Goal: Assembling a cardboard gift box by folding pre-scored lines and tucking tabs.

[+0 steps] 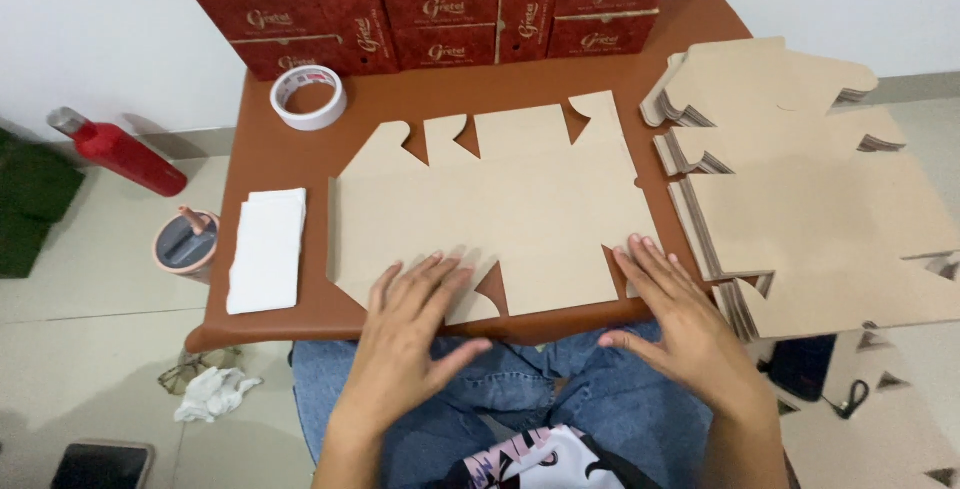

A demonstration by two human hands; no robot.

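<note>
With both the left hand (410, 324) and right hand (675, 304) lying open, fingers flat and gripping nothing, on the flat cardboard blank (495, 214) at the table's (270, 154) near edge, uneven pressure could slide it off.

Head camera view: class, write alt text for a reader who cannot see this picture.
A person's left hand and right hand press flat, fingers spread, on an unfolded brown die-cut cardboard box blank lying on a reddish-brown table. A stack of the same cardboard blanks lies to the right; a white tape roll and folded white paper sit to the left.
</note>
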